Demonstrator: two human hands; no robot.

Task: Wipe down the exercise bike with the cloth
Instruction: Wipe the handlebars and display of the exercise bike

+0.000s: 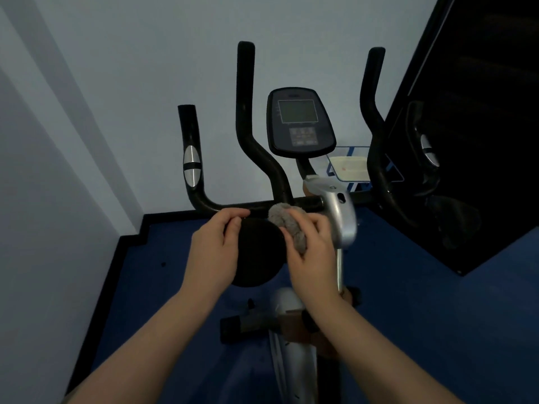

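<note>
The exercise bike [341, 214] stands in front of me, with black handlebars [248, 135] and a dark console [300, 123] at the top. A round black part [259, 252] sits below the crossbar. My left hand [215, 249] grips the left edge of that round part. My right hand [312, 252] is closed on a bunched grey cloth [287, 221] and presses it against the round part's upper right edge, just beside the silver stem cover.
Pale walls meet in a corner to the left. A dark door or panel [481, 112] stands close on the right. A clear holder with a card [353, 167] hangs behind the console. The floor [423, 301] is blue with a black skirting.
</note>
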